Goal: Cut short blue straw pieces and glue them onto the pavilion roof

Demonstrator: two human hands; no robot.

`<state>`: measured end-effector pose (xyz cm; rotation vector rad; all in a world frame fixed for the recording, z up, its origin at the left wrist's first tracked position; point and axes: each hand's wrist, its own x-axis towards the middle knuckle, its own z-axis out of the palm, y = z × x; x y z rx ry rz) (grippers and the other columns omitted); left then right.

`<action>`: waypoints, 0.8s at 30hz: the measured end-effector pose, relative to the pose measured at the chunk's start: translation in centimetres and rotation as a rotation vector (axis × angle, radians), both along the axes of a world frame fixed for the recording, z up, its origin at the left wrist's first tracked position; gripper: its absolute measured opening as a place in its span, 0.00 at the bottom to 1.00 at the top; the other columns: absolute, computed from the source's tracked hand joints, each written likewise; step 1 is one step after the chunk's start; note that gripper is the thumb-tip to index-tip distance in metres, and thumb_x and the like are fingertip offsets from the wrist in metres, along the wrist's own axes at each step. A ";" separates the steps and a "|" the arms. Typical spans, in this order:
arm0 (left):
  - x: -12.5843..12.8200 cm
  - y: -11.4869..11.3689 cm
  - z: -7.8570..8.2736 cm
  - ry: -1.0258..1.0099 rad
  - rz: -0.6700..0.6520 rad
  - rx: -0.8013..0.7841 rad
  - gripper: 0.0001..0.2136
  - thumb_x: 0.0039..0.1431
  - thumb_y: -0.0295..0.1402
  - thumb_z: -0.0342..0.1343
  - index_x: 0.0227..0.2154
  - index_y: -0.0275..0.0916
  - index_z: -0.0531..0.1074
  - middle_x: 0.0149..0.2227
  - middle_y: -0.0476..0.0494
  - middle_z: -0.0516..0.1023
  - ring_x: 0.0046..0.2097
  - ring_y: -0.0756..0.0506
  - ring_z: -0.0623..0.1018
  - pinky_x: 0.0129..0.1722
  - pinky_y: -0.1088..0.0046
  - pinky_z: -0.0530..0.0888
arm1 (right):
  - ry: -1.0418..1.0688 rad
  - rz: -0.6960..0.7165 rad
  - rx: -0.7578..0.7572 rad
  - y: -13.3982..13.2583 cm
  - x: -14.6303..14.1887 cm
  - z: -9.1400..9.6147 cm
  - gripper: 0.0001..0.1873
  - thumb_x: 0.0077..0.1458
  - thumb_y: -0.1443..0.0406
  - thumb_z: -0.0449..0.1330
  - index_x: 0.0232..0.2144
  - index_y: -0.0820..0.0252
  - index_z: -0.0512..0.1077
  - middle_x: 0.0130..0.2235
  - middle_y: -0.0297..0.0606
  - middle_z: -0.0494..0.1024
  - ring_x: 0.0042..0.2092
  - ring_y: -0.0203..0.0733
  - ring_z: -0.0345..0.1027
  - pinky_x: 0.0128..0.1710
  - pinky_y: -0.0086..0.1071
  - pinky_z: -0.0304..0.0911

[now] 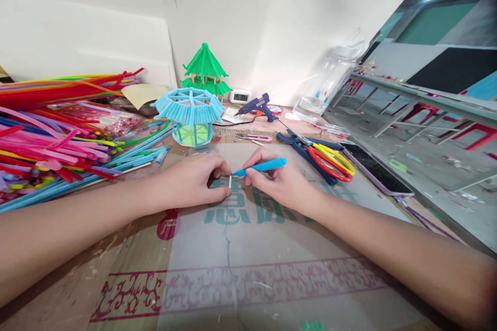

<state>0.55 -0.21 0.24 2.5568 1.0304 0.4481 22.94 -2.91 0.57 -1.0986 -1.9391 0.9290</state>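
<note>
"Head camera, just below and left of the frame's centre: is that a short pale stick?"

"It is. Its long axis runs nearly up and down the frame, at the fingertips of the left hand."

"How does that hand have it?"

"Thumb and index finger seem to pinch it, the index at its upper end and the thumb at its lower, so it stands at the right edge of that hand."

"And the right hand?"

"Pinching a blue marker, whose body slants from the frame's centre up toward the right. The tip points left and ends by the stick's upper end. I can't tell whether they touch."

"So which hand is nearer the stick?"

"The left, being in contact. The right hand's fingers sit just to the right of it, with the marker's tip bridging the gap. The two long axes cross at close to a right angle."

"What's underneath?"

"A printed sheet, its green characters partly covered by the right hand."
</note>
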 end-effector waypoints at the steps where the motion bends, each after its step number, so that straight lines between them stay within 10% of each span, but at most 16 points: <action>1: 0.0 0.0 0.0 -0.001 0.000 -0.001 0.14 0.57 0.44 0.58 0.37 0.39 0.71 0.32 0.48 0.73 0.34 0.45 0.73 0.33 0.69 0.65 | 0.000 0.000 -0.003 -0.1 0.0 0.1 0.03 0.56 0.65 0.59 0.32 0.57 0.68 0.28 0.32 0.74 0.31 0.38 0.69 0.30 0.31 0.63; 24: -0.2 0.2 -0.2 0.001 -0.017 0.010 0.13 0.58 0.45 0.57 0.38 0.39 0.72 0.32 0.48 0.73 0.34 0.45 0.73 0.33 0.70 0.65 | 0.001 0.035 -0.050 -0.2 0.0 0.2 0.03 0.56 0.64 0.59 0.32 0.56 0.67 0.28 0.31 0.73 0.30 0.37 0.69 0.30 0.31 0.64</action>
